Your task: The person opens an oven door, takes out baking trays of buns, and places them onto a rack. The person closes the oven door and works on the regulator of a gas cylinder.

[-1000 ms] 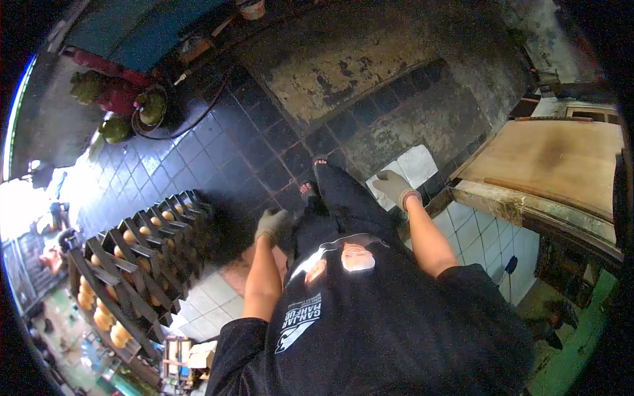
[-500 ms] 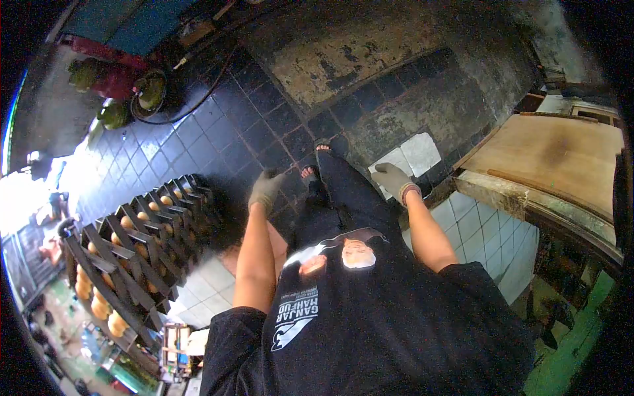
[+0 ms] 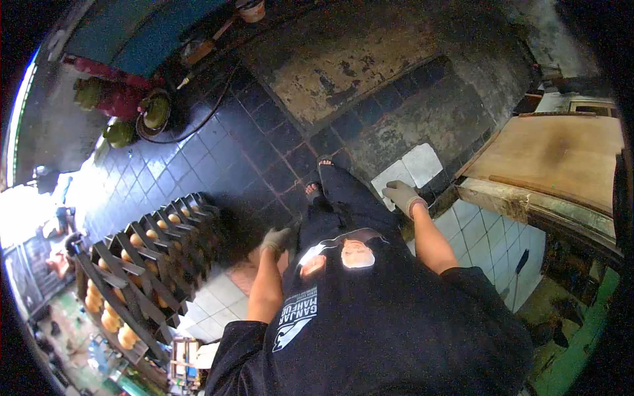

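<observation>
Through the head camera, my only view, I am looking down on the wearer, whose arms are hanging at either side of the torso, probably for easy balance on the tiled floor. The left hand is hanging toward eight o'clock, its fingers too dark and foreshortened for me to tell whether it is closed; I am seeing nothing in it. The right hand, toward three, is hanging loosely open and empty. Both are wearing pale gloves, presumably guarding against heat or rough edges.

From the left hand, the dark rack is standing between eight and nine o'clock, well apart. Its slats are carrying round tan pieces in rows, likely spaced for separation. From the right hand, the white slabs are lying at twelve, partly behind the glove in my view, while the wooden-topped counter is stretching toward two, apart from the fingers.
</observation>
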### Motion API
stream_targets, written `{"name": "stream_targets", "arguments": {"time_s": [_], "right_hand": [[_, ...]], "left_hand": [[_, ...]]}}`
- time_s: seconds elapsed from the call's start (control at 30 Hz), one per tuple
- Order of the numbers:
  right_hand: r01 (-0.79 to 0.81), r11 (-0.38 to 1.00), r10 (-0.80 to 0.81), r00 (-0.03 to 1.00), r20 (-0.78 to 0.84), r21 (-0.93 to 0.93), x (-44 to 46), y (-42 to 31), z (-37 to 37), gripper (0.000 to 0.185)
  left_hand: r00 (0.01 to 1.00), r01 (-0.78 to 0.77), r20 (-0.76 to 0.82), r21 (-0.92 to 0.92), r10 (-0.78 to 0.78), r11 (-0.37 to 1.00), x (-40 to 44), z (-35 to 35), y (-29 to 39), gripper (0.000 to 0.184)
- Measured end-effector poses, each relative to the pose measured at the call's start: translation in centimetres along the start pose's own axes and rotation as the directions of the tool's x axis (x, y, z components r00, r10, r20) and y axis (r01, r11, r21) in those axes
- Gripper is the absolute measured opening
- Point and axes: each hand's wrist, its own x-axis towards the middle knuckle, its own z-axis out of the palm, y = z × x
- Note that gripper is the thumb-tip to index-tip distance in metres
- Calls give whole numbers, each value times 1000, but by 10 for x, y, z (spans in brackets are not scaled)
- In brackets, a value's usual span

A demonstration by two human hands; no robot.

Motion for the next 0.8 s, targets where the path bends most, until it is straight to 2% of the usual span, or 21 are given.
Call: {"name": "stream_targets", "arguments": {"time_s": [0.07, 0.1, 0.17, 0.2, 0.23, 0.27, 0.33, 0.43, 0.47, 0.53, 0.6, 0.67, 0.73, 0.8], "right_hand": [[7, 999, -7, 1000, 1, 41, 9, -11, -7, 70], [15, 997, -16, 1000, 8, 82, 16, -16, -9, 69], [52, 995, -52, 999, -5, 83, 25, -33, -13, 68], [92, 992, -91, 996, -20, 85, 28, -38, -11, 67], [86, 993, -85, 996, -14, 81, 32, -44, -8, 67], [117, 991, -114, 992, -46, 67, 34, -49, -5, 67], [146, 988, -143, 987, -72, 45, 24, -65, 2, 67], [216, 976, -215, 976, -7, 16, 5, -76, 10, 69], [208, 978, -208, 978, -1, -2, 4, -71, 17, 70], [206, 978, -206, 979, 2, -22, -4, -69, 16, 72], [15, 1000, -13, 989, 147, -16, -13, -65, 9, 71], [63, 996, -55, 990, 130, -58, -3, -34, 10, 76], [52, 997, -50, 998, 39, -58, 11, -1, 11, 75], [19, 1000, -18, 999, 35, -11, 15, 6, 4, 73]], "left_hand": [[998, 61, -33, 97, -58, 993, 7, -1, 11, 74], [998, 59, -23, 72, -58, 996, -8, -1, 37, 81], [992, -103, 77, 36, 100, 994, 39, -17, 23, 84], [996, -88, 10, 146, 88, 985, 10, -9, 75, 82], [995, -100, -2, 121, 101, 988, 2, -10, 101, 78], [993, -111, -14, 94, 113, 989, 3, -10, 115, 74], [935, -323, -85, 200, 345, 925, 20, -18, 127, 68], [920, -338, -128, 228, 372, 913, 9, -19, 147, 58], [920, -336, -131, 225, 370, 915, 4, -20, 146, 58], [928, -331, -122, 164, 352, 929, 7, -21, 140, 70], [942, -293, -106, 202, 318, 935, 1, -20, 126, 71], [956, -252, -90, 243, 280, 937, -6, -18, 100, 71], [983, -147, -68, 237, 168, 960, 11, -15, 50, 72], [997, -42, -46, 236, 55, 971, 25, -15, 10, 72]]}}
